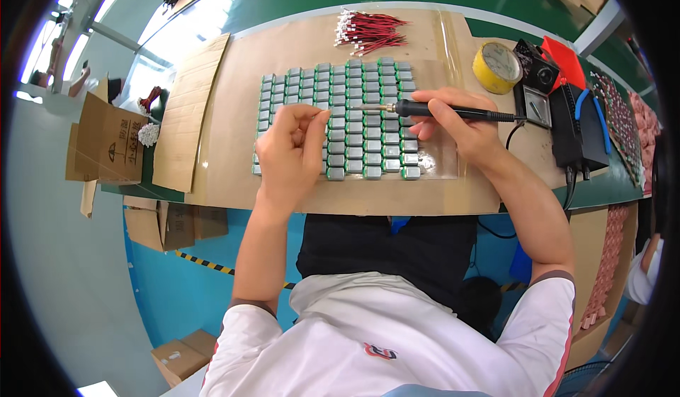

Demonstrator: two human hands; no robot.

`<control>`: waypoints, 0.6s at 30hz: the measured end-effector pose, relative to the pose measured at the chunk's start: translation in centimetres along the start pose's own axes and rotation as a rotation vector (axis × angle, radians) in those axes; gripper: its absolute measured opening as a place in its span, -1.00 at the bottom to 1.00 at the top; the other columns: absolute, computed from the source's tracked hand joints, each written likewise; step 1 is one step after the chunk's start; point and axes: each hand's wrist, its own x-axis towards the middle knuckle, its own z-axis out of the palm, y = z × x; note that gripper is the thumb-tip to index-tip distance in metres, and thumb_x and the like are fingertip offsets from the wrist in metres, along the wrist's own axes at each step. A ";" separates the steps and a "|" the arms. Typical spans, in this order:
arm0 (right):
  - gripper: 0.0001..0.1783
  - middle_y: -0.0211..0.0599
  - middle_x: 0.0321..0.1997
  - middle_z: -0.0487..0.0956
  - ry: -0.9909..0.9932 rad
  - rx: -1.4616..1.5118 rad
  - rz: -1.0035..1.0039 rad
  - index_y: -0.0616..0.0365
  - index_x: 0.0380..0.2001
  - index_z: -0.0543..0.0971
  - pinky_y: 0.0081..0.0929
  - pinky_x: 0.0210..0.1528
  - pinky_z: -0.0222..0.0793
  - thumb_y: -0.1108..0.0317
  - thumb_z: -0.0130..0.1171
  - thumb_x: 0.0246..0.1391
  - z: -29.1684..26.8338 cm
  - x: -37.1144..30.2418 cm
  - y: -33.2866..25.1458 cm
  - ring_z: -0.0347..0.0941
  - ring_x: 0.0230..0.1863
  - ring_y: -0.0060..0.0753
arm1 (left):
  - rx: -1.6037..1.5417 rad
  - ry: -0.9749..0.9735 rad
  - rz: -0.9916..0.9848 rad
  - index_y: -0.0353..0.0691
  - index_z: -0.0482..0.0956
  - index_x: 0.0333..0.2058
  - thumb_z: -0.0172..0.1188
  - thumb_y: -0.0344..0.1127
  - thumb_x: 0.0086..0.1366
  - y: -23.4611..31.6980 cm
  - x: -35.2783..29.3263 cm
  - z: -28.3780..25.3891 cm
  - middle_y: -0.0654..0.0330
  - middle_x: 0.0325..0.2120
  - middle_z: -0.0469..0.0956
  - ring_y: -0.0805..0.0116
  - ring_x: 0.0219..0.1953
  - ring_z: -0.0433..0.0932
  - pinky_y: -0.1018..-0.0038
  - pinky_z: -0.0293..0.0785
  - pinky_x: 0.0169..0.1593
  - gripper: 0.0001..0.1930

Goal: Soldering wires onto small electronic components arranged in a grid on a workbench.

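Rows of small silver-grey blocks with green edges, which look like little motors, stand packed together on the brown paper-covered bench. Over their right side, my right hand grips a black-handled soldering iron, its metal tip pointing left above the blocks. My left hand is over the left part of the rows, thumb and fingertips pinched together near the iron's tip. Whatever the pinch holds is too small to make out. Behind the rows lies a bundle of red and black wires with white connectors.
A yellow tape roll sits at the back right, beside a black soldering station and blue-handled pliers. A cardboard sheet lies at left, with an open carton beyond. The iron's cord trails right.
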 end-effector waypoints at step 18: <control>-0.76 -0.15 -0.28 0.69 -0.064 0.002 0.060 0.41 -0.02 0.66 -0.51 -0.23 0.70 0.54 0.13 0.35 0.4 0.1 0.4 0.69 -0.36 -0.46 | 0.003 -0.225 -0.207 -0.35 0.61 -0.47 0.33 -0.56 0.12 -2.3 0.7 -0.5 0.21 -0.58 0.55 0.53 -0.59 0.44 0.57 0.39 -0.47 -0.94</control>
